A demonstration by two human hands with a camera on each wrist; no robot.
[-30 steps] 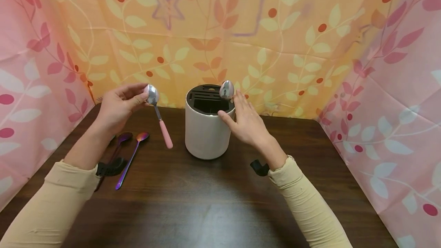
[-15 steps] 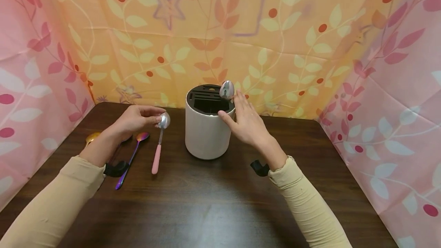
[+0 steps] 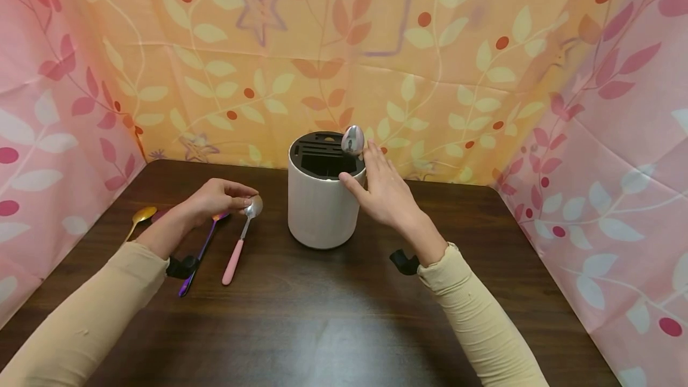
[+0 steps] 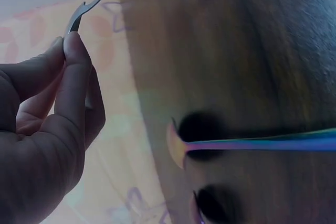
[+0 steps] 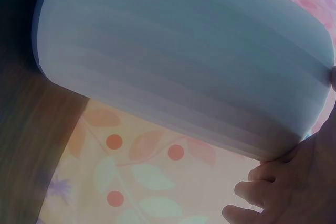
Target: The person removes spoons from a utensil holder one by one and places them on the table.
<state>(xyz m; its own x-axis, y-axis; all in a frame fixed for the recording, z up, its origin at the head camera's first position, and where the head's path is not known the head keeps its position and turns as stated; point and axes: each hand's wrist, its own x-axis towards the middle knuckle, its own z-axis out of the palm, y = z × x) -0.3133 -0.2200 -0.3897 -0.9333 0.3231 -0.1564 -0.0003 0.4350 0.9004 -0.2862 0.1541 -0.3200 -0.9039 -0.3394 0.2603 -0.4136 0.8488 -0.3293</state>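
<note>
My left hand [image 3: 215, 200] pinches the silver bowl of a spoon between thumb and fingers. This spoon [image 3: 233, 261] has a pink handle that slants down toward me, low over the table; whether its end touches the wood I cannot tell. In the left wrist view the spoon's bowl [image 4: 76, 22] shows edge-on at the fingertips. My right hand [image 3: 388, 191] rests with extended fingers against the rim and side of a white utensil holder [image 3: 322, 214] with a black slotted top. Another spoon [image 3: 353, 140] stands in the holder, its silver bowl up beside my fingers.
Left of the pink-handled spoon lies a rainbow-purple spoon [image 3: 203, 249], partly behind my left wrist. A dark purplish spoon [image 3: 160, 214] is mostly hidden by that arm, and a gold spoon [image 3: 143, 214] lies farther left. Patterned cloth walls [image 3: 344, 64] enclose the dark wooden table [image 3: 344, 315].
My left hand has lowered the pink-handled spoon toward the table, moving down and right first, its handle swinging to the left. The right hand and holder have stayed put.
</note>
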